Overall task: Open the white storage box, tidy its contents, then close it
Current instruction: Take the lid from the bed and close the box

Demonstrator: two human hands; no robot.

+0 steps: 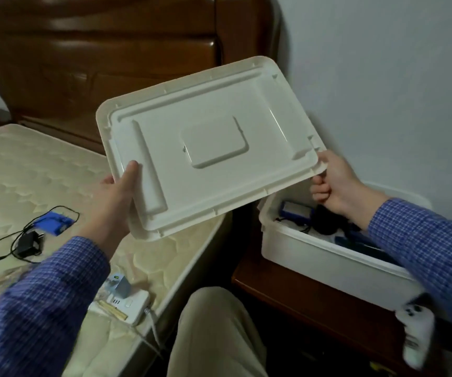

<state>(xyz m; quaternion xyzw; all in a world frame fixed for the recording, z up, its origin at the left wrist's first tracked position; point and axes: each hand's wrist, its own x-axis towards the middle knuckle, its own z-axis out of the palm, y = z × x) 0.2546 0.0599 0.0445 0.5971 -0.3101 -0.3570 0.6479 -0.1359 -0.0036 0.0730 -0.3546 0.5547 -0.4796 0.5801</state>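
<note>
The white lid [208, 142] is off the box and tilted in the air, its ribbed underside facing me. My left hand [110, 202] grips the lid's near-left edge, thumb on the underside. My right hand [333, 183] pinches its right corner. The white storage box [328, 265] stands uncovered on a dark wooden nightstand [314, 300] at the right, under my right forearm. Inside it I see a blue device [295, 210], black cables and other dark items, partly hidden by my arm.
A bare mattress [29, 172] lies at the left with a blue adapter [53, 221], a black charger with cable [27, 246] and a white power strip with a plug [127, 300]. A wooden headboard [97, 50] stands behind. A white controller [415, 330] hangs at the lower right. My knee [214, 322] is below.
</note>
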